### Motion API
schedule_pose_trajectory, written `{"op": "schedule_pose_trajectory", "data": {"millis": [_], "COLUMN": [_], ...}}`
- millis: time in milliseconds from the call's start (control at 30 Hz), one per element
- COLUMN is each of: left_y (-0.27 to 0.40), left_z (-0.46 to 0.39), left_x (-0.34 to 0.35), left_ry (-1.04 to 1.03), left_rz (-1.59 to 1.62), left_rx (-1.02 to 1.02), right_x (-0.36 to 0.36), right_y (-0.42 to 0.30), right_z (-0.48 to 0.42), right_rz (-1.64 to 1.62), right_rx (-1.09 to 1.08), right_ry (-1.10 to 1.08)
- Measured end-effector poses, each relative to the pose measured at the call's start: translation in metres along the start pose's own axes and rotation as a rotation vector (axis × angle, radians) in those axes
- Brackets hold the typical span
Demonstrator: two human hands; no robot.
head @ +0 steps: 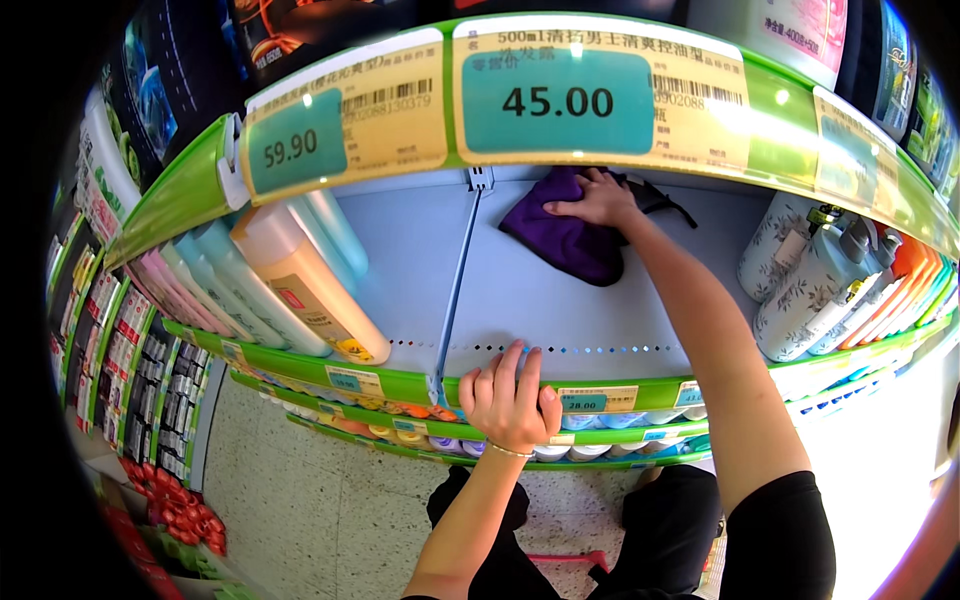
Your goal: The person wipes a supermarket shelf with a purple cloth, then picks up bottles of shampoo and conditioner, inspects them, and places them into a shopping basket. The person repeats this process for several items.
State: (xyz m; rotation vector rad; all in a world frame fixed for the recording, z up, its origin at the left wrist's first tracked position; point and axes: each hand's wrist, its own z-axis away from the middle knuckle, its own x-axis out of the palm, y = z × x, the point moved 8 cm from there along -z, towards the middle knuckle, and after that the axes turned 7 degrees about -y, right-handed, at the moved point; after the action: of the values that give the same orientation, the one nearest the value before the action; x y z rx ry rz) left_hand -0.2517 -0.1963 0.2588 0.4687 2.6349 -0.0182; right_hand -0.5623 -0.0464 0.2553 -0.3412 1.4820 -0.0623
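My right hand [596, 196] presses on a bunched purple cloth [566, 232] towards the back of a white metal store shelf [390, 262]. A thin black strap sticks out beside the cloth, partly hidden by the hand. The cloth lies spread out on the shelf surface, right of a seam between two shelf panels. My left hand [510, 397], with a thin bracelet at the wrist, rests at the green front edge of the shelf, fingertips on the row of small holes. It holds no object.
Shampoo-type bottles [311, 285] stand left on the shelf; floral pump bottles [810, 285] stand right. Overhead, a green price rail [780, 90] with tags crosses close to the forearm. Lower shelves carry more bottles. Red items [180, 502] lie by the floor at left.
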Motion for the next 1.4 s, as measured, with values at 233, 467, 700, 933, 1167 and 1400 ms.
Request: {"op": "schedule_pose_trajectory", "data": {"millis": [233, 467, 700, 933, 1167, 1400], "left_y": [0.003, 0.002, 0.002, -0.001, -0.002, 0.000], "left_z": [-0.002, 0.002, 0.003, 0.004, 0.004, 0.001], "left_x": [-0.001, -0.002, -0.007, -0.010, -0.008, -0.006], "left_ry": [0.019, -0.025, -0.010, -0.128, -0.128, -0.012], "left_rz": [0.019, 0.036, 0.089, 0.099, 0.106, 0.083], "left_rx": [0.000, -0.021, -0.020, -0.004, -0.049, -0.062], "right_x": [-0.012, 0.007, 0.022, 0.017, 0.008, 0.000], "right_y": [0.056, 0.005, -0.045, -0.029, 0.044, 0.033], "right_z": [0.026, 0.107, 0.177, 0.199, 0.209, 0.166], "right_rz": [0.006, 0.094, 0.123, 0.053, 0.086, 0.042], "right_rx": [0.164, 0.014, -0.205, -0.139, -0.044, 0.101], "right_ry": [0.036, -0.105, -0.245, -0.270, -0.285, -0.256]}}
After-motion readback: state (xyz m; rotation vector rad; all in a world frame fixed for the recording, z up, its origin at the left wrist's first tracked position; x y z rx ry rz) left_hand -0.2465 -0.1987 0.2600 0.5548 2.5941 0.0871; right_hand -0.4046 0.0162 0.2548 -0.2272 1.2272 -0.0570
